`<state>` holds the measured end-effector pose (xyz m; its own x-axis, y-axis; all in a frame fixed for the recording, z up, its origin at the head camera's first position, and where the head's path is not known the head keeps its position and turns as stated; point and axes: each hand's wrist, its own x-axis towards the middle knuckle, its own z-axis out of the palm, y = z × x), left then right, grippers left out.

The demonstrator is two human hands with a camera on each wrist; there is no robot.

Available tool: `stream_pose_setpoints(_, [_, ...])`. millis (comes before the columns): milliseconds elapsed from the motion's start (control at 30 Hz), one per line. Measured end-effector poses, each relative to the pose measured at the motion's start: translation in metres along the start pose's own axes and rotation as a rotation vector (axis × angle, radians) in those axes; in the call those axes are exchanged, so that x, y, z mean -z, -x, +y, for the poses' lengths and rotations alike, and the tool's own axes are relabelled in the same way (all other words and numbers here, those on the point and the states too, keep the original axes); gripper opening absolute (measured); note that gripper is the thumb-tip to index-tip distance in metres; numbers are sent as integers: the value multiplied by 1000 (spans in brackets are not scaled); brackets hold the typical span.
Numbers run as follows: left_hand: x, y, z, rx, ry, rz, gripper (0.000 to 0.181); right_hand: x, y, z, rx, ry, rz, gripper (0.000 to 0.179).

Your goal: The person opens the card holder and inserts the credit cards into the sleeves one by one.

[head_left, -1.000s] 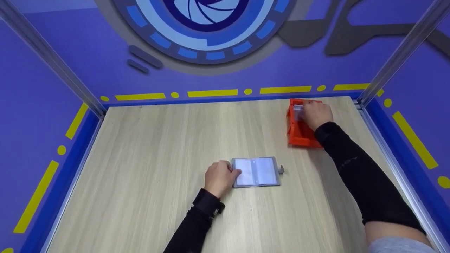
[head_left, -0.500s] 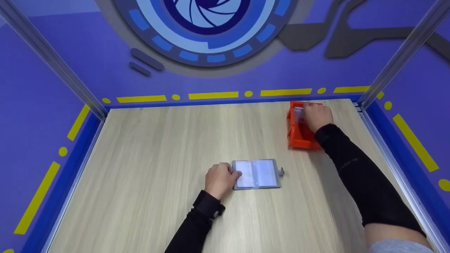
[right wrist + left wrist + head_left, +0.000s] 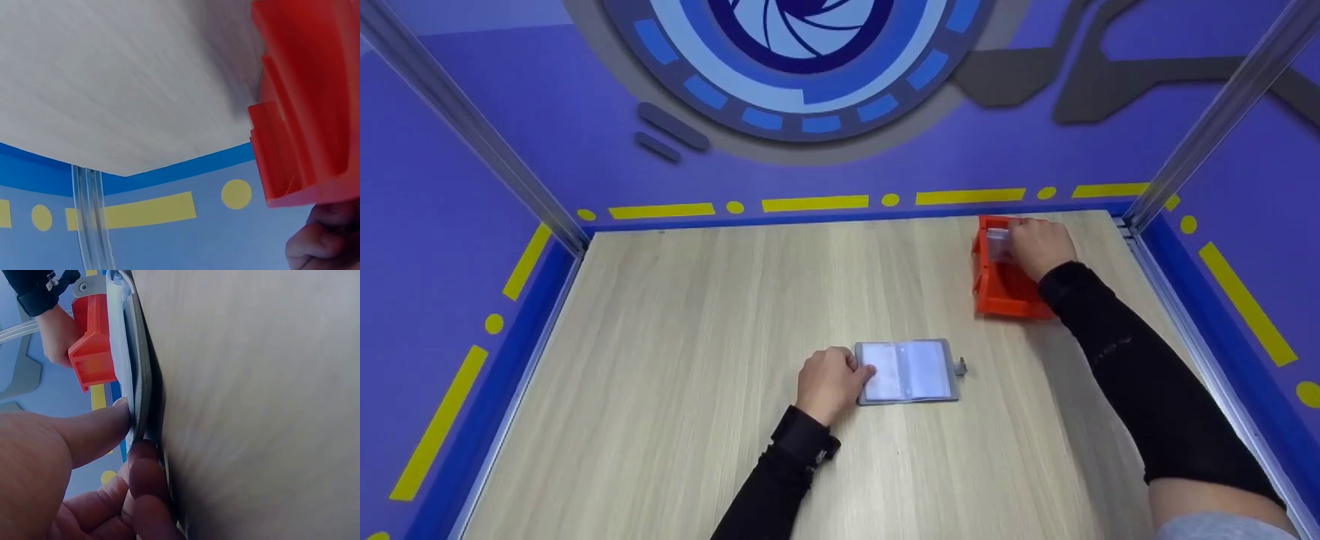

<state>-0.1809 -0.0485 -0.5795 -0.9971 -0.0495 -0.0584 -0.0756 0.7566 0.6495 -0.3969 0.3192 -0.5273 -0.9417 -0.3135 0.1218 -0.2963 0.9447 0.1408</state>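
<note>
A small grey card holder (image 3: 926, 370) lies spread on the table, with clear sleeves inside and a clasp tab at its right side. My left hand (image 3: 829, 384) pinches its left edge: the left wrist view has the thumb (image 3: 107, 424) on top and the fingers (image 3: 149, 481) beneath the cover. At the back right, my right hand (image 3: 1041, 246) reaches into a red plastic bin (image 3: 1012, 307). Beside those fingers, a clear, flat piece (image 3: 997, 244) shows inside the bin. The right fingertips are hidden; the right wrist view has only curled fingers (image 3: 318, 242) beyond the bin's wall.
Light wood covers the table (image 3: 697, 337). A blue-purple wall (image 3: 810, 176) with yellow marks rises directly behind the bin, and side walls flank the table. A metal post (image 3: 1207, 120) stands at the back right corner.
My right hand and forearm have shifted slightly to the right over the bin. The left hand keeps its pinch on the card holder, which lies as before.
</note>
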Motion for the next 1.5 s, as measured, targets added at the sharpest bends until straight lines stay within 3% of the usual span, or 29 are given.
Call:
stream_pose_setpoints(267, [0,0,0,-9,6,2,41,2,8,9,121,10,-47,17])
stream_pose_setpoints(400, [0,0,0,-10,12,6,40,5,13,10,142,4,-88,18])
stream_pose_setpoints(600, [0,1,0,3,13,2,40,15,18,10,94,-87,-68,18])
stream_pose_setpoints(800, [0,1,1,10,6,-2,42,31,24,2,26,-254,-28,17])
stream_pose_setpoints(1133, [2,0,0,-12,5,7,40,60,47,-30,-12,-457,56,23])
stream_pose_setpoints(1300, [2,0,0,-6,1,4,39,70,52,-52,-19,-559,42,25])
stream_pose_setpoints(1500, [1,2,2,1,2,-11,39,76,62,-82,-21,-691,-31,22])
